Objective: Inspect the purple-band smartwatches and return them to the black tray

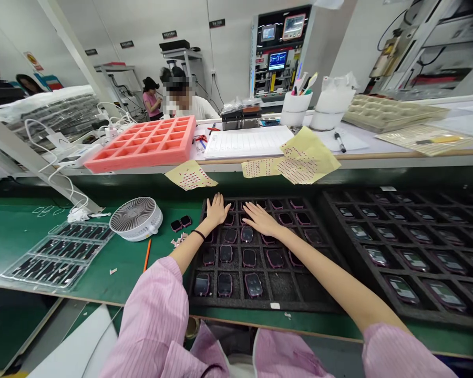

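A black foam tray (281, 283) lies before me on the green bench, its compartments holding several smartwatch bodies (275, 258) with dark screens and purplish frames. Over the tray's far left corner, my left hand (217, 210) lies flat with fingers stretched out. My right hand (262, 219) is spread over the upper middle compartments, palm down. Neither hand grips anything; the watch bodies under them are partly hidden. Two more watch bodies (181, 223) sit on the bench left of the tray, beside a heap of small pale pieces (179, 240).
Right of it is a second foam tray (362, 262) full of watch bodies. Leftward are a white fan (136, 218), an orange stick (147, 255) and a clear tray of black parts (59, 254). The shelf holds a pink foam tray (144, 142). Co-workers (181, 94) are beyond.
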Demonstrator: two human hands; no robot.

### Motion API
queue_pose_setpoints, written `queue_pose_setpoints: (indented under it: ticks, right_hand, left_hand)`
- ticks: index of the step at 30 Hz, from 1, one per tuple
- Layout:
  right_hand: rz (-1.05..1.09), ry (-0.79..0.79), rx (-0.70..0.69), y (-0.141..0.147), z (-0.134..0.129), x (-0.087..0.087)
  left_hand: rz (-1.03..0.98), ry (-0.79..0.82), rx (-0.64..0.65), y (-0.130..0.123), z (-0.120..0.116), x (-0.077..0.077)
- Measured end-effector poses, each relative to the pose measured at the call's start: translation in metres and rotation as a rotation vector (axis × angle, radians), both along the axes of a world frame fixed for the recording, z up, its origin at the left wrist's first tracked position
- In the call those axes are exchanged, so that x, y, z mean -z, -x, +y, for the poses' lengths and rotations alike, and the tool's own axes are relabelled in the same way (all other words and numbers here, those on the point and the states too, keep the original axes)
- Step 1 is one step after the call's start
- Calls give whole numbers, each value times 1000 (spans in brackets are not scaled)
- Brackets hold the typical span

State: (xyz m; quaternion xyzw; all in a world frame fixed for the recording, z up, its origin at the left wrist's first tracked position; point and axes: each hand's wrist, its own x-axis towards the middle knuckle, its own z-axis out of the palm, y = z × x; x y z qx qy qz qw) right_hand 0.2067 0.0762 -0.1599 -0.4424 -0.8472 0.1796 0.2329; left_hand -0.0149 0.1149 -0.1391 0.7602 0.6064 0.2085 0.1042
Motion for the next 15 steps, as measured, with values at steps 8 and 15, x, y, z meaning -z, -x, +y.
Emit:
queue_pose_setpoints:
  ticks: [8, 15]
  right_hand:
    - [-23, -92, -86, -6, -57, -3]
    - [-83, -133, -114, -13, -104, -10]
  left_hand:
    - [-18, -107, 371, -76, -6, -27]
    - [-46, 90, 419, -176, 25, -33]
